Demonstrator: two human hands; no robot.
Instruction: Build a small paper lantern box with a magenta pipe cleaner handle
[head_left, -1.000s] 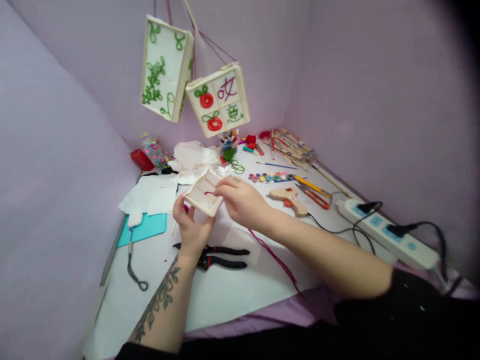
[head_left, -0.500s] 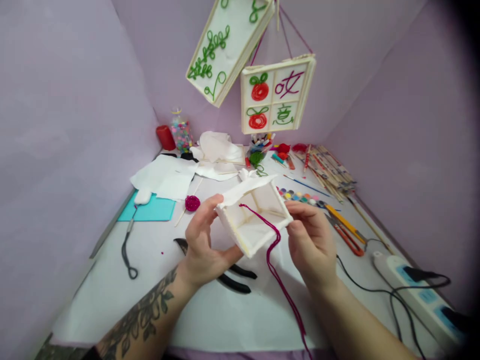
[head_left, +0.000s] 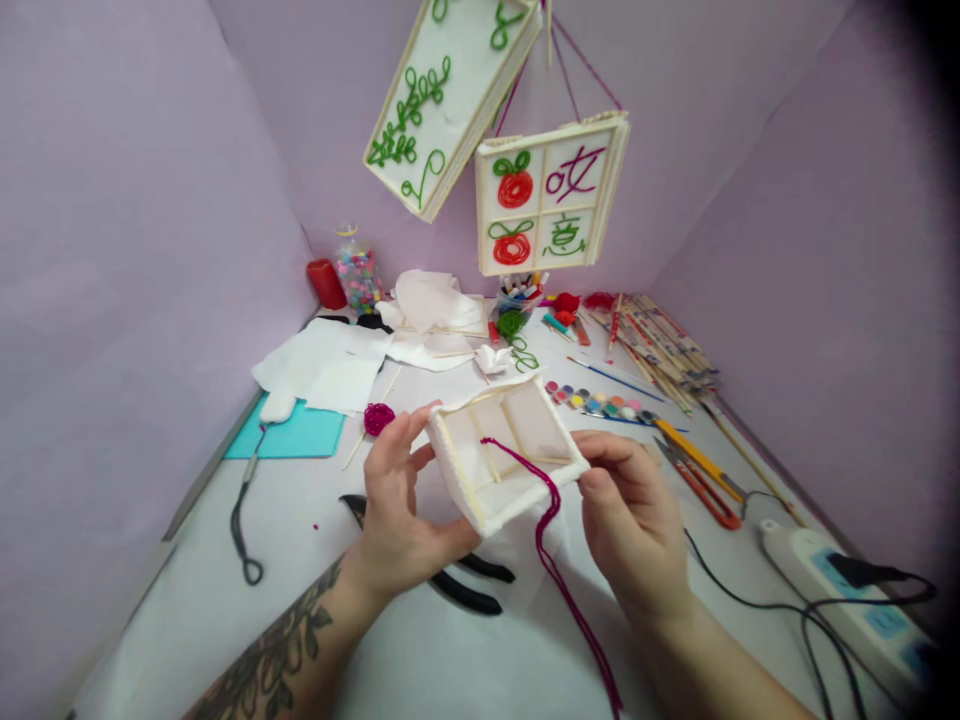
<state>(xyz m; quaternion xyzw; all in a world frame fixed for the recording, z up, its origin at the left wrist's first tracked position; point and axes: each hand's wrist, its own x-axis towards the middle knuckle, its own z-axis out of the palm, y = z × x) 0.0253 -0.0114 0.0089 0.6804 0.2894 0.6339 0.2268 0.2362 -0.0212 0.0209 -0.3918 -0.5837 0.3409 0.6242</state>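
Note:
Between both hands, above the table, a small white paper lantern frame [head_left: 517, 505] with thin wooden sticks inside is held tilted, its open side facing me. My left hand [head_left: 405, 510] grips the left side, thumb below and fingers at the upper left corner. At the right corner, my right hand [head_left: 630, 510] pinches the edge between thumb and fingers. A dark magenta yarn cord [head_left: 551, 545] comes out of the box's inside and hangs over its front edge down toward me. Black-handled pliers [head_left: 469, 590] lie under the left hand, partly hidden by it.
Two decorated lanterns [head_left: 551, 200] hang at the back. White paper sheets [head_left: 322, 365], a turquoise pad [head_left: 319, 430] and a magenta yarn ball [head_left: 378, 419] lie left. Paint pots [head_left: 600, 403], a yellow cutter [head_left: 697, 460], scissors [head_left: 705, 495] and a power strip [head_left: 817, 565] are right.
The box has tipped so that more of its inside shows, and the white flap along its top edge no longer stands up. Both hands keep their hold; the view has shifted slightly.

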